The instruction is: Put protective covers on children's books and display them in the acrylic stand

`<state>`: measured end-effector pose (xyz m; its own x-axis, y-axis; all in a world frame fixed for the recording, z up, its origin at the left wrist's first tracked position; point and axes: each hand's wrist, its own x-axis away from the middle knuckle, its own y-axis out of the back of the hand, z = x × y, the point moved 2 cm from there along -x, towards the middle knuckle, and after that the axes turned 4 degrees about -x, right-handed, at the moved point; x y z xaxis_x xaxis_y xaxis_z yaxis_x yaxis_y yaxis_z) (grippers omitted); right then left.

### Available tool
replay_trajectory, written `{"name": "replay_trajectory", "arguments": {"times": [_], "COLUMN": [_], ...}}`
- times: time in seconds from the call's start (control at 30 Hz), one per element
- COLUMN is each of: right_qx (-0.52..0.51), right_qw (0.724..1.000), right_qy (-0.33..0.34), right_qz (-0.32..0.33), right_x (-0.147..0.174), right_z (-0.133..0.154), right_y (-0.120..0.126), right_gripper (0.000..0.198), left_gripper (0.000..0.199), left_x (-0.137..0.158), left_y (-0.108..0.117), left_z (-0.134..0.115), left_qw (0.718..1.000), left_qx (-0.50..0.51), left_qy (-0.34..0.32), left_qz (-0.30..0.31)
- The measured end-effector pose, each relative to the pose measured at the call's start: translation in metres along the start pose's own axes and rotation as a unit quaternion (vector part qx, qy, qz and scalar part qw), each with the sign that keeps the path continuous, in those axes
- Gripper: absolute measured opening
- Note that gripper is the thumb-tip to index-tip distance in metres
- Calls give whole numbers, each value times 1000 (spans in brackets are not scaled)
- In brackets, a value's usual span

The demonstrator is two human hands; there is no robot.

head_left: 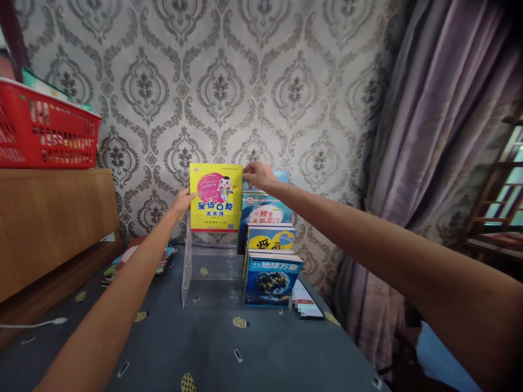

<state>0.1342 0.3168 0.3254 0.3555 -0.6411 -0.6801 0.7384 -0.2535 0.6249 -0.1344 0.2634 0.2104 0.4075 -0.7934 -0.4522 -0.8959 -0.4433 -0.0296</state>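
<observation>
A yellow workbook [216, 220] with a pink oval and a cartoon child faces me, upright above the back left of a clear stepped book rack [186, 272]. My left hand [182, 202] grips its left edge, thumb in front. At its upper right corner, my right hand [259, 175] has its fingers pinched on the edge. Just right of the workbook, picture books [263, 209] stand in the rack's tiers. Below them are a yellow and blue book [269, 238] and, in front, a dark blue book with a globe [273, 280]. Whether the workbook rests on the rack, I cannot tell.
Left of the rack lies a pile of books [139, 256]. A phone or tablet [308, 299] lies at the right, partly behind the front books. A red basket [61, 128] stands on a wooden cabinet [57, 223]. A white cable [36, 324] crosses the dark tablecloth [212, 348]. Purple curtains [433, 136] hang right.
</observation>
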Motion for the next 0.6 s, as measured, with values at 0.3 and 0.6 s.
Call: {"name": "replay_trajectory", "arguments": {"times": [0.3, 0.6], "right_qx": [4, 127], "right_qw": [1000, 991], "right_qy": [-2, 48], "right_qz": [1, -17], "right_x": [2, -2], "right_z": [-8, -4], "right_y": [-1, 2], "right_gripper": [28, 44], "left_gripper": [36, 40], "left_x": [8, 10], "left_y": [-10, -13], "left_z": [-4, -3], "left_qw": [998, 993], "left_qx": [59, 102], "left_qy": [5, -12], "left_qz": [27, 51]}}
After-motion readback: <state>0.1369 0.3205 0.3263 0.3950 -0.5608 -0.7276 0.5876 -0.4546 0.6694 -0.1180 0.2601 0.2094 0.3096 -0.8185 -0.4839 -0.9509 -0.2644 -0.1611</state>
